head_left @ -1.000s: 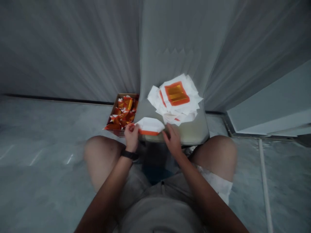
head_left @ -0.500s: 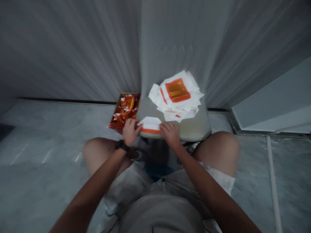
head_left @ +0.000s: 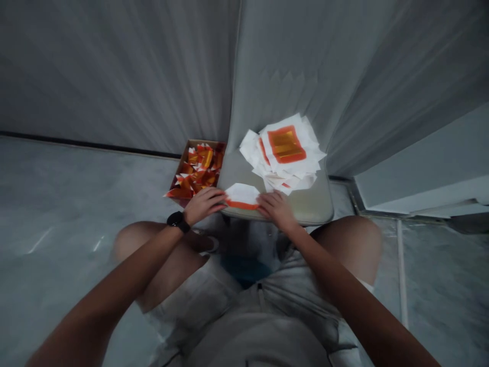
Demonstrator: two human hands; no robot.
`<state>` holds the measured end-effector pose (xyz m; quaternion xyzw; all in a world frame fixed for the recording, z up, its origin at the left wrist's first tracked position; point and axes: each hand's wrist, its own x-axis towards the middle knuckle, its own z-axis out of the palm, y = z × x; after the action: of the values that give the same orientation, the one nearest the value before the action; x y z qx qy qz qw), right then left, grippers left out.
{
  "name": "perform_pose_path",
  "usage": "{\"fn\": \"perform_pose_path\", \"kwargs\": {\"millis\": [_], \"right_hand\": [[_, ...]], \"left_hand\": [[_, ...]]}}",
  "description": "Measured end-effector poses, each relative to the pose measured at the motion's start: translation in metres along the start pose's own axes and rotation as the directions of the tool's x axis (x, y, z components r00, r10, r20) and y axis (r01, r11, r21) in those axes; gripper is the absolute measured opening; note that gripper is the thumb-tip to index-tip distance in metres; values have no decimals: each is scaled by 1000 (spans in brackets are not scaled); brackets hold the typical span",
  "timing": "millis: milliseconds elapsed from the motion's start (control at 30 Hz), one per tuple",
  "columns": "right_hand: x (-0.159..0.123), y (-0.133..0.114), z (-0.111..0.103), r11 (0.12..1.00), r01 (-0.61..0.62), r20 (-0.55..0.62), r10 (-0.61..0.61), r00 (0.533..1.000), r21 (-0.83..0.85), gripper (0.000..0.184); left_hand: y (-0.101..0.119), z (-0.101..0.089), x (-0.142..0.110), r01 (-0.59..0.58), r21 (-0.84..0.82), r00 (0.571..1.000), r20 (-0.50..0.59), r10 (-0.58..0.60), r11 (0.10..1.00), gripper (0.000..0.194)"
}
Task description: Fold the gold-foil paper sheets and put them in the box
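A partly folded sheet of paper (head_left: 242,194), white with a red-orange strip along its near edge, lies at the front of the chair seat. My left hand (head_left: 204,205), with a black watch at the wrist, grips its left end between closed fingers. At the paper's right end, my right hand (head_left: 278,208) has its fingers closed on the edge. Just beyond sits a loose pile of white sheets (head_left: 311,137); the top one bears a red-orange square with a shiny gold middle.
To the left of the chair seat (head_left: 233,168), an open cardboard box (head_left: 181,165) holds several folded red, gold and white paper pieces. Grey curtain-like fabric (head_left: 133,76) hangs behind. My knees flank the seat's front, and a pale panel (head_left: 424,173) stands at the right.
The view has turned slightly, shifting the chair right. My left hand now lies flatter and more sideways at the paper's left end. The red-orange strip looks narrower.
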<state>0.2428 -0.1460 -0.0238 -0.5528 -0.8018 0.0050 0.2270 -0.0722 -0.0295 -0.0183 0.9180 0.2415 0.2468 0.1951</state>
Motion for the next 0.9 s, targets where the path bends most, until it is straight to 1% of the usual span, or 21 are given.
{"fn": "perform_pose_path", "kwargs": {"millis": [100, 200, 300, 367, 433, 500, 567, 667, 767, 800, 833, 900], "right_hand": [[4, 2, -3, 1000, 5, -6, -5, 1000, -16, 24], [1, -1, -4, 1000, -4, -50, 3, 999, -25, 24], [-3, -7, -3, 999, -39, -106, 41, 993, 23, 25], [-3, -10, -2, 993, -81, -149, 93, 984, 86, 26], [0, -12, 2, 975, -152, -187, 182, 965, 162, 28], [4, -14, 6, 945, -234, -208, 282, 937, 227, 30], [7, -16, 11, 917, -307, -228, 366, 902, 256, 32], [8, -19, 17, 884, -401, -276, 458, 845, 239, 32], [8, -22, 20, 875, -451, -325, 485, 812, 179, 30], [9, -24, 21, 882, -447, -336, 470, 816, 147, 29], [11, -26, 22, 898, -425, -332, 437, 836, 111, 31], [15, -32, 25, 943, -331, -257, 329, 909, 34, 38]], "left_hand": [[-1, 5, 4, 12, -1, 1000, -22, -12, 1000, 26], [-1, 9, 8, 28, -34, 998, -53, -30, 999, 26], [0, 13, 11, 64, -83, 992, -102, -73, 994, 26], [0, 16, 15, 99, -137, 982, -145, -119, 986, 26], [0, 20, 21, 145, -211, 965, -184, -185, 967, 26], [0, 24, 28, 201, -278, 941, -210, -264, 939, 27], [0, 29, 34, 252, -306, 915, -233, -329, 918, 27], [1, 33, 39, 298, -272, 894, -257, -368, 915, 27], [5, 32, 38, 299, -169, 897, -286, -337, 939, 28], [7, 32, 38, 281, -118, 908, -288, -304, 952, 29], [10, 31, 38, 248, -62, 929, -268, -256, 967, 29], [16, 29, 38, 153, 30, 975, -167, -146, 988, 33]]}}
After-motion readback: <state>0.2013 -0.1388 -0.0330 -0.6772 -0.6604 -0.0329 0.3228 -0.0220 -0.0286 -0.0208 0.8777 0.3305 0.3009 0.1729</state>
